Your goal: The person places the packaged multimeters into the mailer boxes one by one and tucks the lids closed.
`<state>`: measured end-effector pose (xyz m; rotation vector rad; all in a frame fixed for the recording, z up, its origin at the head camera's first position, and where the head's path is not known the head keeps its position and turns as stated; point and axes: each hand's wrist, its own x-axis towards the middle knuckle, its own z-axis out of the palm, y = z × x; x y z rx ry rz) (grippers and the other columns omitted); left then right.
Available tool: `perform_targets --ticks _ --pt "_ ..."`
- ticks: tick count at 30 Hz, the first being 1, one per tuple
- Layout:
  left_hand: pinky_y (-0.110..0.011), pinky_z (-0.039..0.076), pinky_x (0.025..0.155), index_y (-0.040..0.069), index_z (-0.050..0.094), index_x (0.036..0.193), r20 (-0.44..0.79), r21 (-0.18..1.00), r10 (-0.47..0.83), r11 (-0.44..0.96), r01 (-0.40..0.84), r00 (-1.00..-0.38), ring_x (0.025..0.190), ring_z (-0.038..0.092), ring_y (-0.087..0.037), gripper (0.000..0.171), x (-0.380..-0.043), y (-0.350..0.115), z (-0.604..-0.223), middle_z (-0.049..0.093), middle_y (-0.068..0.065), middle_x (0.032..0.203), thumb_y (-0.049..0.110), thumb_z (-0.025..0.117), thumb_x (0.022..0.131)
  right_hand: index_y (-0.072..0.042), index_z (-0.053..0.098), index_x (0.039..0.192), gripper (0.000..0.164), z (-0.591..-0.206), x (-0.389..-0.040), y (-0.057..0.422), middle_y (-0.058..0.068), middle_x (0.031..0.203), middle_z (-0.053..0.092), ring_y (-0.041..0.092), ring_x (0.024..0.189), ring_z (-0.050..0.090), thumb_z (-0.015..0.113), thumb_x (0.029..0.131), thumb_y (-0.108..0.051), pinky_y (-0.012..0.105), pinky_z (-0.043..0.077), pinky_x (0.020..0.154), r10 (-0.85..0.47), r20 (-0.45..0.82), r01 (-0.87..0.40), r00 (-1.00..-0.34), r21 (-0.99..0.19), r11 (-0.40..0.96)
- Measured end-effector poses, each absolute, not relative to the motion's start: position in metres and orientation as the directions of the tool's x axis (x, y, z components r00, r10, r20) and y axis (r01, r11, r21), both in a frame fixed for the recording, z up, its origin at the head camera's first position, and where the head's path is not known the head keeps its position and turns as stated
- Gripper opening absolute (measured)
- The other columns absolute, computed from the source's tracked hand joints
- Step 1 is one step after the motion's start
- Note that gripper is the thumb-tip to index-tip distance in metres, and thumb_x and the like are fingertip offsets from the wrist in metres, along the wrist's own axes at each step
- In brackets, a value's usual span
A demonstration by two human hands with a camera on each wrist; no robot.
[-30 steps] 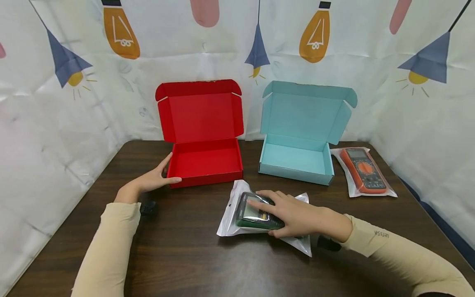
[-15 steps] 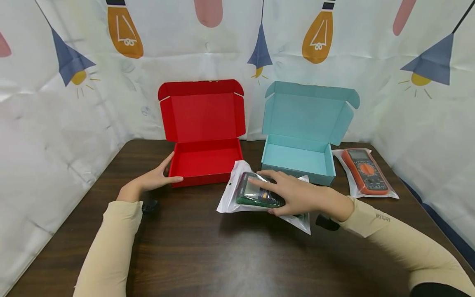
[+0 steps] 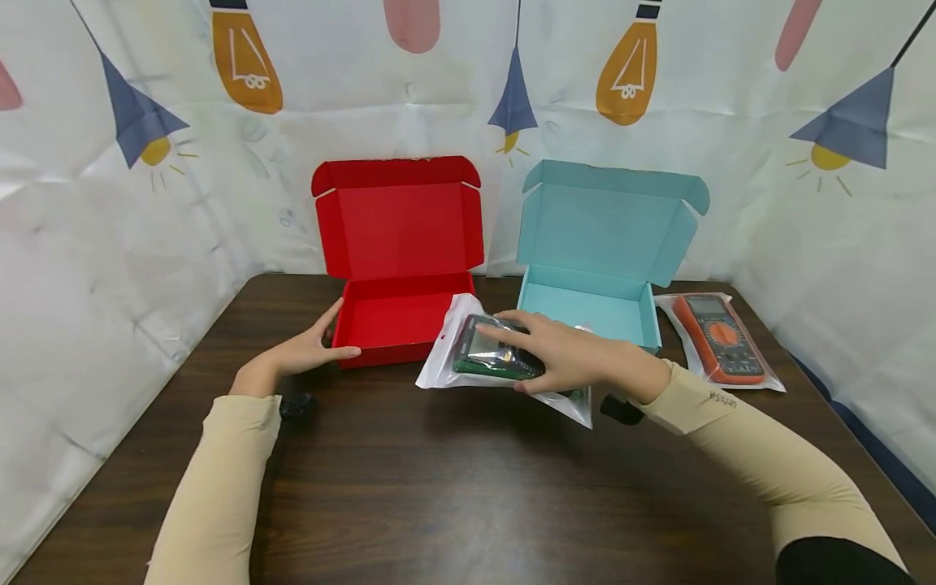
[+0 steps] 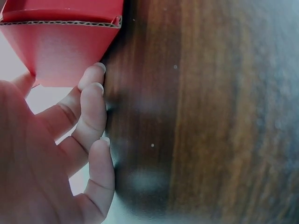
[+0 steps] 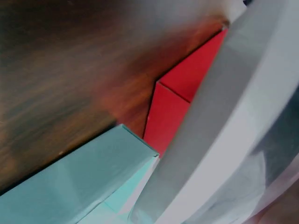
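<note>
The right hand [image 3: 563, 351] grasps the bagged green meter [image 3: 488, 359] between thumb and fingers; the left hand [image 3: 296, 356], fingers loosely spread, touches the red cardboard box [image 3: 389, 355] at its near-left corner.

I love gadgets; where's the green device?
In the head view, near centre: the right hand holds the bagged green device above the table, beside the red box.

A plastic bag [image 5: 229, 135] slants across the right of your wrist view, its grey-white band covering part of a red box [image 5: 184, 70]. A dark item [image 5: 280, 142] shows through at the right edge, and a blurred sliver of your right hand [image 5: 284, 207] sits below it. At your lower left, a light blue box [image 5: 79, 177] points a corner at the red one, both on the wood-grain table [image 5: 60, 88]; you can't tell whether they touch.
</note>
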<state>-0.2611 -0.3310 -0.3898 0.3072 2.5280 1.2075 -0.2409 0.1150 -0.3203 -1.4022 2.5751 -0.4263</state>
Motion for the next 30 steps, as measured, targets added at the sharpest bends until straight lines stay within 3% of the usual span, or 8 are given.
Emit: perform_targets --ticks 15,22,30 --pt "-0.056 0.049 0.098 0.015 -0.015 0.163 -0.171 0.783 0.323 0.617 0.071 -0.931 0.131 0.038 -0.047 0.112 -0.26 -0.332 -0.391 0.028 -0.03 0.152 0.034 0.071 0.094 -0.02 0.027 0.164 0.093 -0.312 -0.276 0.084 0.014 0.16 0.028 0.029 0.133 0.037 0.08 0.087 -0.026 0.037 0.054 0.093 -0.872 0.035 -0.832 -0.489 -0.321 0.453" --pt "-0.058 0.048 0.099 0.016 -0.015 0.163 -0.169 0.771 0.313 0.633 0.073 -0.935 0.129 0.041 -0.045 0.113 -0.261 -0.331 -0.392 0.033 -0.03 0.149 0.035 0.071 0.094 -0.022 0.028 0.164 0.095 -0.313 -0.291 0.07 0.013 0.161 0.029 0.03 0.138 0.034 0.082 0.086 -0.027 0.039 0.052 0.097 -0.87 0.038 -0.839 -0.491 -0.291 0.461" --pt "-0.06 0.046 0.1 0.018 -0.013 0.164 -0.192 0.767 0.304 0.64 0.05 -0.933 0.129 0.036 -0.044 0.114 -0.263 -0.336 -0.392 0.03 -0.029 0.151 0.037 0.073 0.092 -0.023 0.026 0.164 0.096 -0.308 -0.304 0.051 0.013 0.161 0.029 0.03 0.136 0.036 0.08 0.086 -0.027 0.046 0.047 0.104 -0.857 0.004 -0.828 -0.516 -0.259 0.497"
